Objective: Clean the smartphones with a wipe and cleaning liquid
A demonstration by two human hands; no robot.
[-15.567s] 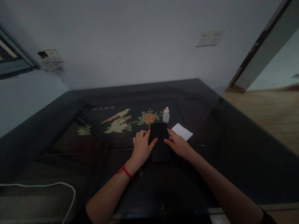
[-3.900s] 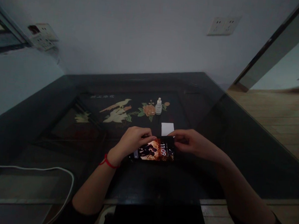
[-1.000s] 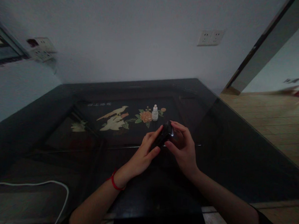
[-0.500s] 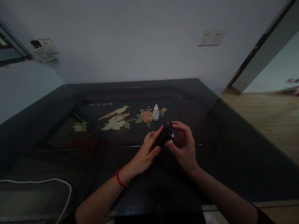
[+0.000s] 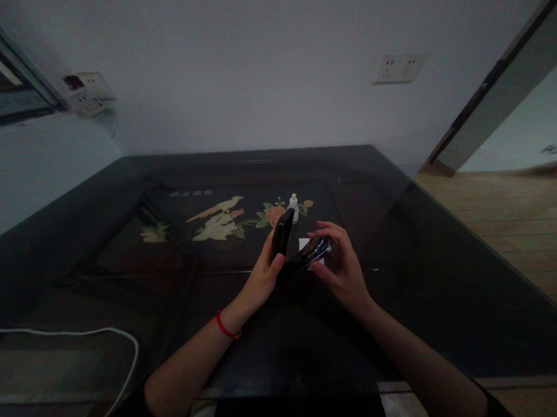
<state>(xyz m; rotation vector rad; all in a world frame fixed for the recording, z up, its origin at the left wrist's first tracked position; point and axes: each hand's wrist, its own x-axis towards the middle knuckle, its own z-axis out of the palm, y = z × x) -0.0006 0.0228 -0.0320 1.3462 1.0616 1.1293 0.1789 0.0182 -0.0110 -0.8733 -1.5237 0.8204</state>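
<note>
Item 1: L hand (image 5: 262, 275), closed w/ thumb & fingers round a flat black slab (image 5: 283, 233), which stands nearly upright, held above tabletop.
Item 2: R hand (image 5: 345, 271), thumb & fingers pinching the far end of a dark glossy phone (image 5: 314, 248), tilted, approx. beside slab; round camera area shows. Lower ends of both meet in shadow; can't tell if joined.
Item 3: white paper (image 5: 303, 241), partly hidden behind phone.
Item 4: sm. bottle (image 5: 293, 200), white cap, upright, just beyond slab & partly covered by it.
Item 5: blk table (image 5: 423, 297), w/ bird-and-flower design (image 5: 218, 227) L of bottle.
Misc.: red bracelet (image 5: 225, 329), L wrist; white cable (image 5: 66, 333), lower L; wall sockets (image 5: 398, 68), upper R.
</note>
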